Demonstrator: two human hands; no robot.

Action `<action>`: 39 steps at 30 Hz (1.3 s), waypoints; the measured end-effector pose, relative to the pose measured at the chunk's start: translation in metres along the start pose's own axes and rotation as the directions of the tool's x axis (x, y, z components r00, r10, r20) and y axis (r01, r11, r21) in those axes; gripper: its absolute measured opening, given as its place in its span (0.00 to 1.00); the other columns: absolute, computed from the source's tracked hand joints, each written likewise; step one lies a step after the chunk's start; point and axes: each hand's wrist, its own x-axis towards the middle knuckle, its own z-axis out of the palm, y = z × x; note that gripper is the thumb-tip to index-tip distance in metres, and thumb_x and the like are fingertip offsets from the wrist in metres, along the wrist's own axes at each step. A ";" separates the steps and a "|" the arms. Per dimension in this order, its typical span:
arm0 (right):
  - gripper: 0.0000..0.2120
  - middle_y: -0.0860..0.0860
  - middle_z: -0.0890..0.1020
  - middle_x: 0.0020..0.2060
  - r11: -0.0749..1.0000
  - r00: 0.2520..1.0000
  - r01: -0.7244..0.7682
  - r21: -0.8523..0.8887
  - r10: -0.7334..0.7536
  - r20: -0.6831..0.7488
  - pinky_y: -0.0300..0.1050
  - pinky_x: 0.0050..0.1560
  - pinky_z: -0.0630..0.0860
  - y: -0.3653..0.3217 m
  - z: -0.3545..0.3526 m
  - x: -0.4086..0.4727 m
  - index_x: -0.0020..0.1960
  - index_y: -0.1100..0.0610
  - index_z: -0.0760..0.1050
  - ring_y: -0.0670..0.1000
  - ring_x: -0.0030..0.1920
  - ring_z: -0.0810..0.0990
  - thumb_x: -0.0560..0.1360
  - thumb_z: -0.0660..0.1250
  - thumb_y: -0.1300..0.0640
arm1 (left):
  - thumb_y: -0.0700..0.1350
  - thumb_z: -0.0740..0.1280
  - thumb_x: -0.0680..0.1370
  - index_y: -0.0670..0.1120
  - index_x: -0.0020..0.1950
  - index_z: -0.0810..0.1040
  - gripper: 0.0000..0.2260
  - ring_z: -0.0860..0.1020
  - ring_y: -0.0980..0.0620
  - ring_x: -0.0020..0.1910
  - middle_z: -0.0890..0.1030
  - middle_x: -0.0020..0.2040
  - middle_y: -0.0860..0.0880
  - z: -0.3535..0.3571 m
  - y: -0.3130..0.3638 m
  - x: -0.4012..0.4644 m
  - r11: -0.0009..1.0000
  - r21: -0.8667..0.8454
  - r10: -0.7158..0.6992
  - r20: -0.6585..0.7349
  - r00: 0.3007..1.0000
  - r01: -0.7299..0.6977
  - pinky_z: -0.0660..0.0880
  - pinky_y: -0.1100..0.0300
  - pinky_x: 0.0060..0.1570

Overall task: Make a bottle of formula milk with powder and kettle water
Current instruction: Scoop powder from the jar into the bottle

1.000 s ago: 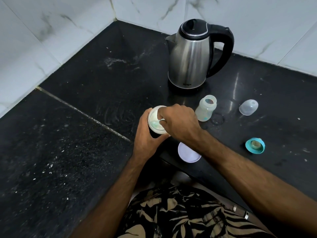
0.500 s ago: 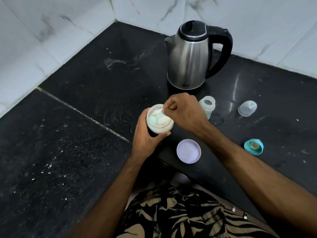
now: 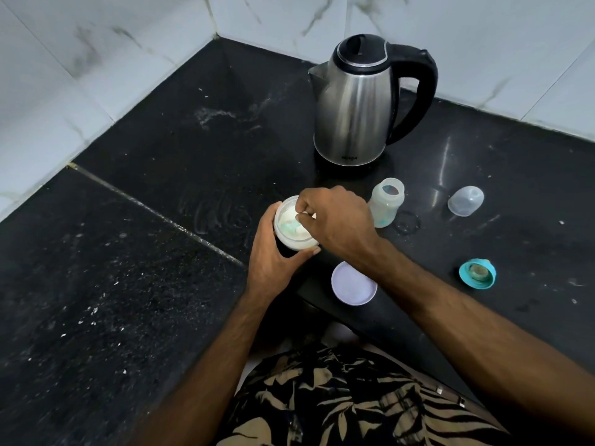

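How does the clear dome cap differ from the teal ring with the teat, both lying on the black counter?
The clear dome cap is see-through and colourless; the teal ring is opaque and coloured. The cap lies farther back, to the right of the baby bottle; the ring lies nearer the person, closer to the counter's front edge. The cap is a plain dome; the ring holds a teat in its middle. Both lie loose on the counter, off the bottle, and no hand touches them.

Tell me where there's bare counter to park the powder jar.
Widest bare patch: counter left of the jar, toward the wall. Smaller gap between cap and teat ring. Crowded: bottle, lid, kettle near the hands.
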 end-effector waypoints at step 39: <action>0.04 0.49 0.85 0.42 0.949 0.978 -0.078 0.307 0.133 -0.163 0.46 0.49 0.80 0.015 -0.009 0.006 0.49 0.54 0.82 0.48 0.44 0.83 0.76 0.69 0.57 | 0.43 0.83 0.65 0.57 0.70 0.67 0.39 0.74 0.60 0.66 0.75 0.66 0.60 -0.001 0.005 0.001 0.999 0.001 0.037 -0.040 0.999 -0.037 0.72 0.63 0.64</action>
